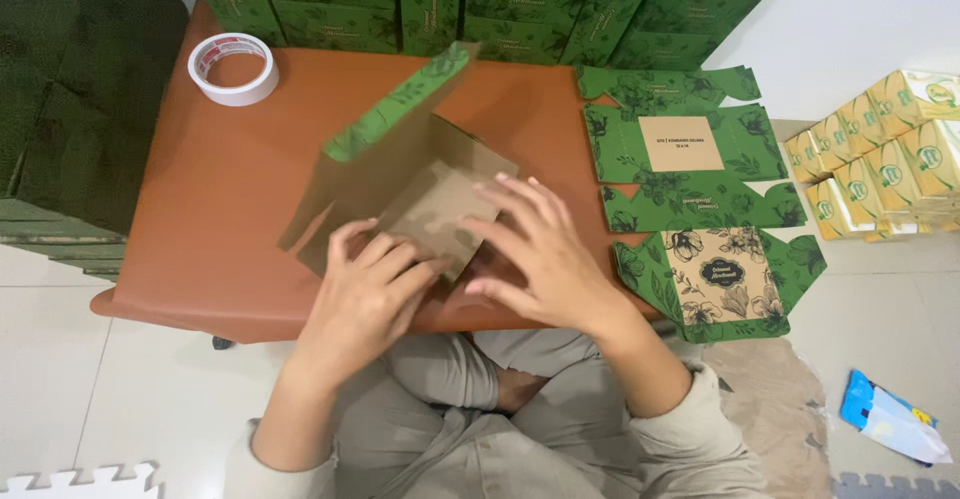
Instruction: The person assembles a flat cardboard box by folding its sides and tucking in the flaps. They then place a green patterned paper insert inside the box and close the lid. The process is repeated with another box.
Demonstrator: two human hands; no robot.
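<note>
A half-folded cardboard box point(400, 149), green with a leaf print outside and plain brown inside, lies on the low brown table point(210, 209). My left hand point(365, 294) presses on its near brown flap with bent fingers. My right hand point(535, 254) rests flat on the flap beside it, fingers spread. One green wall of the box stands up tilted toward the far side.
A stack of flat unfolded green boxes point(690, 189) lies at the table's right end. A roll of white tape point(233, 69) sits at the far left corner. Finished green boxes point(500, 4) line the back and left. Yellow packages point(880, 149) are piled on the floor at right.
</note>
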